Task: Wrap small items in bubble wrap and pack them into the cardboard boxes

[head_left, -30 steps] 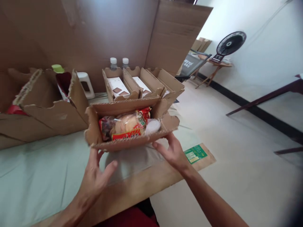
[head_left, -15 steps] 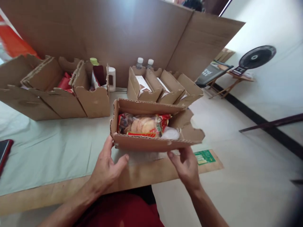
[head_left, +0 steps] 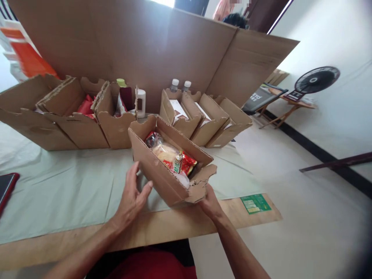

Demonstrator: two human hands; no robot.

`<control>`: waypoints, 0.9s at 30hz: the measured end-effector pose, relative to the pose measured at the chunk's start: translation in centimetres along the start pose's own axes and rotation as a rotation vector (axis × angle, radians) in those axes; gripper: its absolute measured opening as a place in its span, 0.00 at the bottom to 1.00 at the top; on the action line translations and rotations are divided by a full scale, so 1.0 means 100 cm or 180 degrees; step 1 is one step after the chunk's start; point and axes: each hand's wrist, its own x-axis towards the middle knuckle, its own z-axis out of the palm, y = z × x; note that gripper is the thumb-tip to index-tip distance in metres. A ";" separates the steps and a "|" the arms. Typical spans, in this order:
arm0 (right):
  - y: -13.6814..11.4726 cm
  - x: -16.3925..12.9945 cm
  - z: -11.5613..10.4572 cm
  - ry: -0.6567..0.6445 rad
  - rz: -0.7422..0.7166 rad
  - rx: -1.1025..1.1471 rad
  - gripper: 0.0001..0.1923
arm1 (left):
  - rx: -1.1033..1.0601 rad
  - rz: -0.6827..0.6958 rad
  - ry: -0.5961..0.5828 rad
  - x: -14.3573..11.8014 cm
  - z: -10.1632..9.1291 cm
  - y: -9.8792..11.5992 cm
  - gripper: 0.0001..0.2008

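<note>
Close to the worktop's [head_left: 72, 193] front edge, an open cardboard box [head_left: 162, 170] sits turned at an angle, holding a red snack packet [head_left: 177, 161]. Right hand [head_left: 209, 201] grips the box's near corner from below. Left hand [head_left: 132, 197] is spread open, fingertips touching the box's long side. Behind stand two rows of cardboard boxes [head_left: 72, 120] and two water bottles [head_left: 180, 85].

Cardboard box [head_left: 162, 176] plain brown, corrugated edges paler. Snack packet [head_left: 174, 159] inside: red and yellow print, clear film over pale golden contents, dark patch at far end. Tablecloth [head_left: 58, 190] pale green. Table edge [head_left: 162, 226] light wood-brown. Label [head_left: 255, 203] green with pale panel. Bottle caps [head_left: 180, 82] white. Fan [head_left: 316, 79] black. Cardboard screen [head_left: 130, 50] brown.
</note>
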 end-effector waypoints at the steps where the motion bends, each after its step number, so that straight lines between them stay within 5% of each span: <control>1: 0.000 0.005 0.004 -0.0087 -0.0018 0.0022 0.15 | -0.0030 0.0066 -0.0128 -0.002 0.003 0.002 0.38; 10: -0.011 0.025 0.030 0.0244 -0.0218 -0.0161 0.16 | -0.0453 0.0269 -0.0431 0.037 0.014 0.008 0.36; 15: -0.021 0.050 0.044 0.0293 -0.0200 -0.0435 0.14 | -0.0810 0.0024 -0.0648 0.068 -0.006 -0.004 0.39; 19: -0.017 0.091 0.071 0.0426 -0.0042 -0.0457 0.16 | -0.0526 -0.0487 -0.0319 0.088 -0.028 -0.009 0.36; 23: -0.005 0.124 0.091 0.0377 -0.0040 -0.0476 0.14 | -0.0357 -0.0709 0.0217 0.080 -0.027 -0.011 0.30; 27: 0.005 0.127 0.097 0.0229 -0.0107 -0.0351 0.08 | -0.0701 -0.0466 0.0027 0.072 -0.015 -0.017 0.37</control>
